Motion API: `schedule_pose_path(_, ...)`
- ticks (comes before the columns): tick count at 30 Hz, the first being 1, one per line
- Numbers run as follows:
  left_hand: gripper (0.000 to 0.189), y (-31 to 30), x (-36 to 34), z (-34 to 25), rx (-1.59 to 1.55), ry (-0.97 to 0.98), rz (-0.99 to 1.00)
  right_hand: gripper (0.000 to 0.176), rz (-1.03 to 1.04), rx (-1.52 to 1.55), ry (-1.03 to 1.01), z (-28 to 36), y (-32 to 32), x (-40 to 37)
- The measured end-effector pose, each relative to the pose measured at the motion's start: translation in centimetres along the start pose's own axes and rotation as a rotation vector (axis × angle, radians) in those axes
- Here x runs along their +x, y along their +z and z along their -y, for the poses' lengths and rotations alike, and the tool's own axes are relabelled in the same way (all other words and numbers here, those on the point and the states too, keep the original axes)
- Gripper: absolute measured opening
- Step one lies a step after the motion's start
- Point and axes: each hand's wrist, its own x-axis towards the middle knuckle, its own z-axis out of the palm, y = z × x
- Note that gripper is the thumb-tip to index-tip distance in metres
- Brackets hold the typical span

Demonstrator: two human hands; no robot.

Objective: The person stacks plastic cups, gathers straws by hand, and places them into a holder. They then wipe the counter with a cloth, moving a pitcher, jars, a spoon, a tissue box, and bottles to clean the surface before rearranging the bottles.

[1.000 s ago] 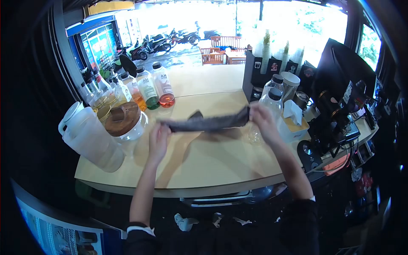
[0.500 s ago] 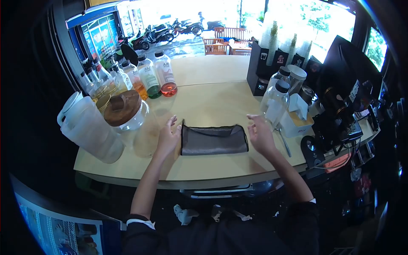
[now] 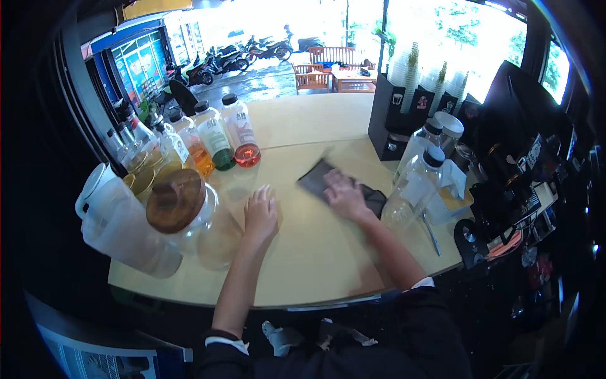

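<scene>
A folded grey cloth [image 3: 315, 180] with dark edging lies slanted on the counter, right of centre. My right hand [image 3: 344, 196] presses down on it, fingers curved over the fabric. Both are smeared by motion, and part of the cloth is hidden under the hand. My left hand [image 3: 261, 211] rests palm down on the bare counter, fingers stretched forward and holding nothing. Just left of it stands a clear glass jar [image 3: 218, 237] with a round wooden lid [image 3: 175, 201]. Close to the cloth's right end is a clear bottle [image 3: 410, 192] with a dark cap.
On the left stand a frosted pitcher [image 3: 129, 227] and several bottles, one with red liquid [image 3: 247, 155]. At the right are a black cup holder [image 3: 385, 120] with stacked cups, a tissue box [image 3: 451, 205], a metal utensil [image 3: 431, 235] and a dark machine [image 3: 499, 170].
The cloth has gone from lying square between both hands to a slant farther right and away, under my right hand. My left hand has come down onto the counter. The camera view has shifted.
</scene>
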Motion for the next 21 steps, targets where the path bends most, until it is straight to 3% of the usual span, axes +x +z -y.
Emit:
schedule_pose_path(2, 0.052, 1.2, 0.1, 1.7, 0.281, -0.120, 0.139, 0.058, -0.045, -0.141, 0.401, -2.8, 0.6, 4.2)
schedule_pose_path(3, 0.052, 1.3, 0.2, 1.5, 0.280, -0.124, 0.138, 0.058, -0.043, -0.142, 0.397, -3.6, 0.7, 6.0)
schedule_pose_path(5, 0.055, 0.6, -0.2, 0.1, 0.348, -0.134, 0.221, 0.058, -0.122, -0.141, 0.578, -4.3, 1.4, 9.0)
schedule_pose_path(8, 0.055, 0.7, 0.2, -0.4, 0.356, -0.154, 0.233, 0.060, -0.034, -0.160, 0.596, -2.8, 1.7, 13.4)
schedule_pose_path(10, 0.055, 0.8, -0.2, -0.2, 0.355, -0.170, 0.244, 0.058, -0.049, -0.115, 0.400, 0.9, 4.1, 15.7)
schedule_pose_path(13, 0.055, 0.7, 0.0, -0.1, 0.340, -0.154, 0.248, 0.058, -0.052, -0.042, -0.093, 8.2, 6.5, 14.2)
schedule_pose_path(15, 0.054, 0.4, 0.0, -0.1, 0.311, -0.140, 0.225, 0.056, 0.044, 0.000, -0.223, 8.0, 5.4, 13.4)
schedule_pose_path(17, 0.054, 0.5, -0.1, -0.1, 0.315, -0.137, 0.225, 0.057, 0.024, -0.059, -0.123, 3.1, 3.7, 14.0)
schedule_pose_path(18, 0.054, 0.6, -0.1, 0.0, 0.319, -0.134, 0.214, 0.059, -0.090, -0.115, 0.000, -1.3, 4.7, 14.9)
schedule_pose_path(19, 0.054, 0.5, -0.1, -0.1, 0.319, -0.138, 0.211, 0.059, -0.062, -0.223, 0.295, -3.5, 2.5, 14.8)
schedule_pose_path(21, 0.054, 0.6, -0.1, -0.4, 0.391, -0.141, 0.230, 0.061, -0.161, -0.172, 0.610, -8.9, 2.3, 14.8)
